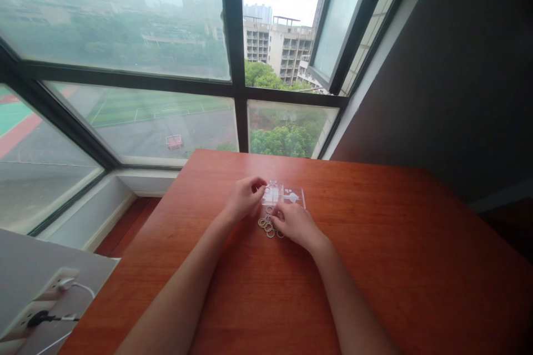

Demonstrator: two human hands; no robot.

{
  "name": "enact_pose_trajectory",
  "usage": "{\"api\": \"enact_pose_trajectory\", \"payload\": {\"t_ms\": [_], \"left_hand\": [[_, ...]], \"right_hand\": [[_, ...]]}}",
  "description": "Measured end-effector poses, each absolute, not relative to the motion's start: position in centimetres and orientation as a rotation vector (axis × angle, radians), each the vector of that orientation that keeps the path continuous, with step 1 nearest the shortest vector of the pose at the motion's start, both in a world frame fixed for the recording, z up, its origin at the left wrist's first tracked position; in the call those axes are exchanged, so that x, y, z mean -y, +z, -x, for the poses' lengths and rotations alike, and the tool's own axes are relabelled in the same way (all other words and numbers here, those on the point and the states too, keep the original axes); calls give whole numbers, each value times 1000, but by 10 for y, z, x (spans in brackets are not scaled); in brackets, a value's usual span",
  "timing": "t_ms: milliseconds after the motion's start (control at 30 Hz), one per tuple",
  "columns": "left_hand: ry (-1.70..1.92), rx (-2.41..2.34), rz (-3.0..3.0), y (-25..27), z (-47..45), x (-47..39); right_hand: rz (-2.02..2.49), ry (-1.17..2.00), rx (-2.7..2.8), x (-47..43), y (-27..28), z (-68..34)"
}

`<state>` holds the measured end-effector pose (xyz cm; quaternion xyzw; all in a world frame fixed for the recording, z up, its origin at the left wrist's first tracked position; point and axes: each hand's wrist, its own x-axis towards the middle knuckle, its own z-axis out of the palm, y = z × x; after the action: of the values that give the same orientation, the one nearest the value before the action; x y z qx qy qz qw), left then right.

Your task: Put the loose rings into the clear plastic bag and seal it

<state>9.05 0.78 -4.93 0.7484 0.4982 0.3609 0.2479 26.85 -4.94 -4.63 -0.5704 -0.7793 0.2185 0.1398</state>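
Both your forearms reach over the wooden table (375, 244). Your left hand (244, 199) curls at the clear plastic plate's (287, 196) left edge, fingertips pinched; whether they hold anything is unclear. Your right hand (296, 224), fingers bent, rests over the small metal rings (266, 224) just below it.

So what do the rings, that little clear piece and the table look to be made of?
Rings: probably metal, thin loops with a pale gold-silver shine, too small to be sure. Clear piece: likely acrylic or similar plastic, flat and see-through with pale marks. Table: reddish-brown wood or wood-look laminate, smooth with a soft sheen.
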Motion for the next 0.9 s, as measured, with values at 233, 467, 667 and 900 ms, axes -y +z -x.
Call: {"api": "enact_pose_trajectory", "payload": {"t_ms": [233,467,667,900], "left_hand": [[1021,-1342,-2051,-54,-90,-10],[1022,-1356,-2036,-56,-90,-10],[1019,-1360,-2026,-54,-91,-9],[1042,-1327,-2016,-52,-92,-8]], "right_hand": [[1661,613,2262,48,-45,-275],[1723,540,2322,51,-42,-270],[1793,529,2363,51,-44,-265],[1636,642,2190,45,-52,-272]]}}
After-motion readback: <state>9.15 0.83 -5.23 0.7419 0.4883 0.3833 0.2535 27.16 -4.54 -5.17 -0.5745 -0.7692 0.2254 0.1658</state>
